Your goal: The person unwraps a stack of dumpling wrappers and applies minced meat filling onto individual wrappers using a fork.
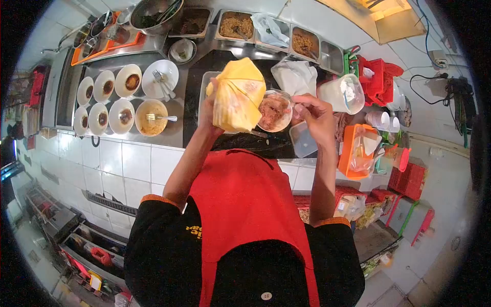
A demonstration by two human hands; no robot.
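My left hand [208,107] is closed around a thick fanned stack of yellow dough wrappers [240,94], raised over the counter. Beside the stack is a round bowl of pinkish minced meat [274,111]. At the bowl's right rim my right hand [316,113] has its fingers bent together; whatever they grip is too small to make out. A pale rectangular container [203,82] lies partly hidden behind my left hand and the wrappers. Below my right hand rests a translucent plastic box or lid [303,140].
Several white bowls with dark sauce [123,116] stand at left, near a bowl with a fork [152,128] and a plate with cutlery [160,77]. Metal food trays [235,25] line the back. At right are a white tub [342,94] and an orange basket [350,153].
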